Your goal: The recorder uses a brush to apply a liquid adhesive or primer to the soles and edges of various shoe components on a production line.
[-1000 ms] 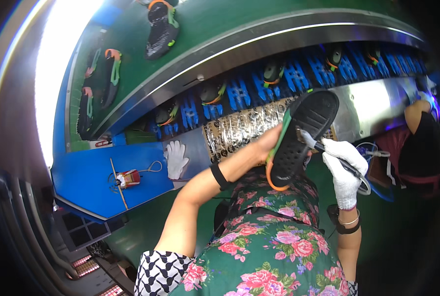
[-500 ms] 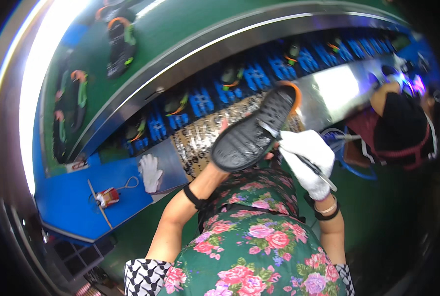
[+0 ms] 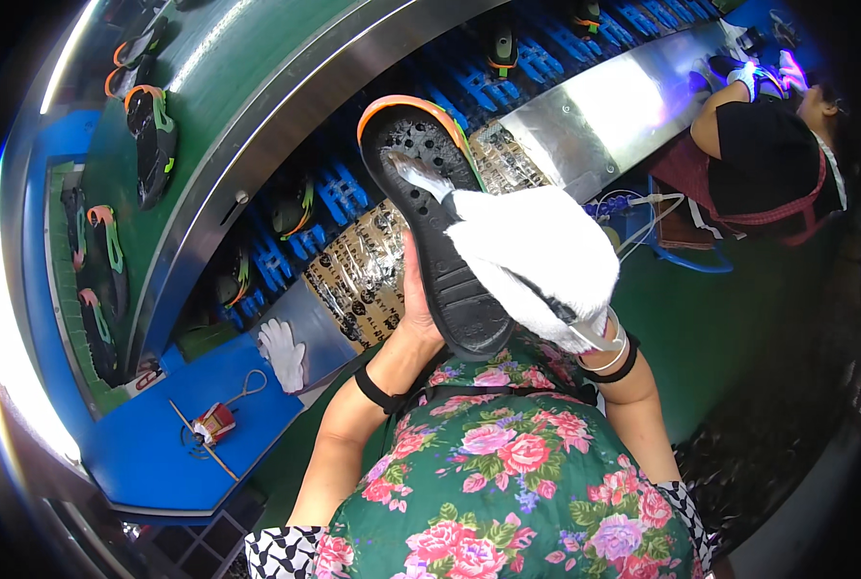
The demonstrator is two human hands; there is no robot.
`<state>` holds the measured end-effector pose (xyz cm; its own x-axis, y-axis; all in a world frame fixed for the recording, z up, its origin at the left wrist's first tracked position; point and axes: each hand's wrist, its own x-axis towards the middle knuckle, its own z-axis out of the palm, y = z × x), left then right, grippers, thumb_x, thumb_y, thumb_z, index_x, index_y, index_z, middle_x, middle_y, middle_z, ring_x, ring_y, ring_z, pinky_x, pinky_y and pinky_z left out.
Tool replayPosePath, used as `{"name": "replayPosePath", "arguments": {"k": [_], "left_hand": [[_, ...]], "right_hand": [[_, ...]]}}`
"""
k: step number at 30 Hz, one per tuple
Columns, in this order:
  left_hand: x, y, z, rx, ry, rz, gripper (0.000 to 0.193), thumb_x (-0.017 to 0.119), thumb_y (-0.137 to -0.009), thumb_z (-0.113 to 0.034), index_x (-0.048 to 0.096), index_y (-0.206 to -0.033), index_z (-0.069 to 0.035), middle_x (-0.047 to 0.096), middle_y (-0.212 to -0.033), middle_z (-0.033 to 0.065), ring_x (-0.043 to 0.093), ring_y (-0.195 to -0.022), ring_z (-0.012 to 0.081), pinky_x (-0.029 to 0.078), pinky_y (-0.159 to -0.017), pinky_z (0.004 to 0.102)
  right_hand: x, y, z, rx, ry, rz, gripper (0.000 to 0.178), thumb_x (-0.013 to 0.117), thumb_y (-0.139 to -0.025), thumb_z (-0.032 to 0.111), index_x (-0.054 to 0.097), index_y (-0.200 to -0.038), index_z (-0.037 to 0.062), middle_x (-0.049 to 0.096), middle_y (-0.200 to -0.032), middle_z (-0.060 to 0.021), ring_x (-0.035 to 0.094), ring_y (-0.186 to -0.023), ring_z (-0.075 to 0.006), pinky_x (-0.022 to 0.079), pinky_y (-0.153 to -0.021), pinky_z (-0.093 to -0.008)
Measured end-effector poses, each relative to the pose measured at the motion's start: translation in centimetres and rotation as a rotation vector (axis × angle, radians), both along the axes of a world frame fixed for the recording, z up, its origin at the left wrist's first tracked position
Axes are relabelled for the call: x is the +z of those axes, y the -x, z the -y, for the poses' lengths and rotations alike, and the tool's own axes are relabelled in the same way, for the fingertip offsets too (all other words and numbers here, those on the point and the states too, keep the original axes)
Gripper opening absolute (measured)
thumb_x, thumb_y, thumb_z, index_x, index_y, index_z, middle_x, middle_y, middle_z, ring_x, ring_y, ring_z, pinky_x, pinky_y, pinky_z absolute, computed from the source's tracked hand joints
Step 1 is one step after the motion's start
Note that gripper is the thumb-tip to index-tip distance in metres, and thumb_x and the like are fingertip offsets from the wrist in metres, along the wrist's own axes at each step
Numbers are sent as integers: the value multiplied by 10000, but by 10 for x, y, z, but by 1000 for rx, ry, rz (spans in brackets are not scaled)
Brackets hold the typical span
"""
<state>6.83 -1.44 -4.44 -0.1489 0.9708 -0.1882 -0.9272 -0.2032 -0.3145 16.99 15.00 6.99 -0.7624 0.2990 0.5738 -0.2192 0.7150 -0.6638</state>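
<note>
My bare left hand (image 3: 417, 289) holds a black shoe (image 3: 450, 280) from its left side and underneath, so most of the fingers are hidden. The shoe's black, patterned sole faces me, and orange and green trim edges its far end. A white knit glove covers my right hand (image 3: 541, 261), which is closed round a brush (image 3: 421, 177). The brush's pale, flat tip lies against the far half of the sole, over the round dimples there. Part of its handle is hidden within the gloved fingers.
Beyond the shoe runs a rack of blue holders (image 3: 339, 193) carrying several shoes. Further left, more shoes lie on a green belt (image 3: 204, 106). A white glove (image 3: 282, 354) and a small red item (image 3: 215, 423) rest by the blue table (image 3: 151, 454). A co-worker (image 3: 768, 164) sits at right.
The shoe has swung from leaning right to leaning left, its orange end now far left. My right hand and the brush have moved left and up along the sole. The whole view has shifted.
</note>
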Motion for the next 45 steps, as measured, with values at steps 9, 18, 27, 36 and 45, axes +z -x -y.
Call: {"name": "replayPosePath", "arguments": {"k": [9, 18, 27, 36, 45], "left_hand": [[-11, -7, 9, -110, 445, -483, 876, 464, -931, -752, 434, -1504, -90, 556, -1447, 159, 555, -1316, 338, 425, -1135, 532], [15, -3, -13, -35, 37, -339, 968, 429, -912, -794, 366, -1539, -59, 396, -1577, 184, 429, -1425, 358, 328, -1196, 539], [12, 11, -19, -6, 193, -681, 936, 411, -931, -769, 313, -1568, -91, 418, -1556, 188, 482, -1374, 374, 396, -1154, 538], [19, 18, -32, 45, 65, -521, 1092, 364, -852, -886, 338, -1535, -34, 529, -1387, 343, 591, -1248, 427, 516, -1033, 542], [16, 29, -29, -13, 11, -516, 1067, 390, -841, -887, 352, -1542, -84, 540, -1388, 311, 589, -1222, 449, 518, -990, 601]], "right_hand": [[-19, 16, 45, -123, 288, -72, 284, 735, -814, 48, 761, -1096, 34, 745, -1085, -144, 704, -960, -301, 545, -874, -404], [-8, 7, 25, -27, 192, -80, 271, 790, -777, 45, 762, -1046, 29, 757, -1048, -141, 722, -905, -286, 567, -825, -389], [-31, -2, 37, -64, 89, -45, 278, 781, -755, -2, 764, -1029, 40, 757, -1044, -136, 727, -916, -270, 563, -791, -371], [-40, -8, 39, 48, 161, -105, 261, 772, -778, 18, 766, -1036, 52, 760, -1050, -116, 720, -895, -288, 579, -784, -364], [-44, -16, 47, 12, 124, -102, 252, 793, -770, 11, 782, -1013, 76, 766, -1046, -120, 735, -912, -285, 566, -770, -363]]}}
